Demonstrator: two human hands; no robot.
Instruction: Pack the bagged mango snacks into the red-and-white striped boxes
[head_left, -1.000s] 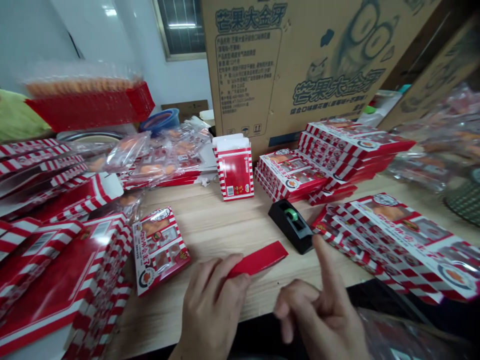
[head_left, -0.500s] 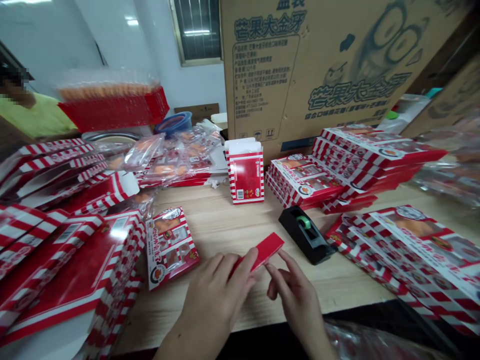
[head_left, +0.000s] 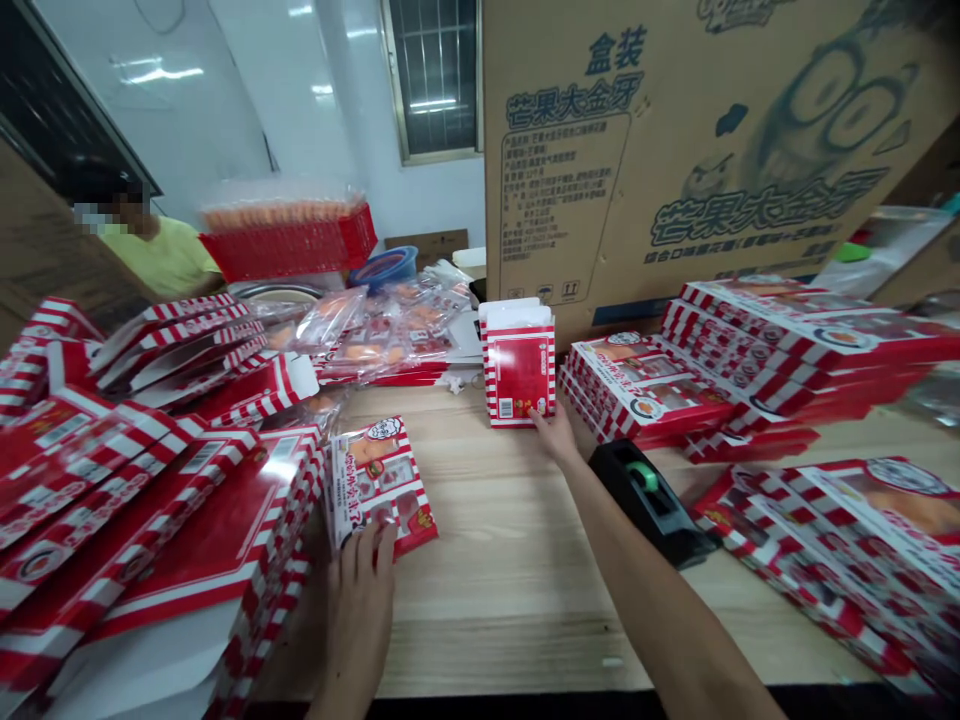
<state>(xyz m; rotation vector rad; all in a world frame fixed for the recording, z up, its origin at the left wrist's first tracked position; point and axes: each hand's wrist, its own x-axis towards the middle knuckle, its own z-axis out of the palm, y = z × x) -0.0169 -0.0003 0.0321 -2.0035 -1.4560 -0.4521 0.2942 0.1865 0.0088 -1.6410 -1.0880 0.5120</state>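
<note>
- The left hand [head_left: 358, 620] is resting its extended fingers on the lower edge of the flat box [head_left: 379, 485], left of the upright box [head_left: 519, 365]; whether it is gripping, I cannot tell.
- The right hand [head_left: 553, 435] is staying open, fingertips touching the upright box's lower corner.
- The tape dispenser [head_left: 649, 500] is sitting just right of the upright box.
- The box stack [head_left: 187, 530] is lying well left of it.
- The carton [head_left: 675, 170] is standing behind it.

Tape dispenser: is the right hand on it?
No, the right hand is at the foot of the upright red-and-white striped box, and the black tape dispenser sits apart from that hand.
</note>
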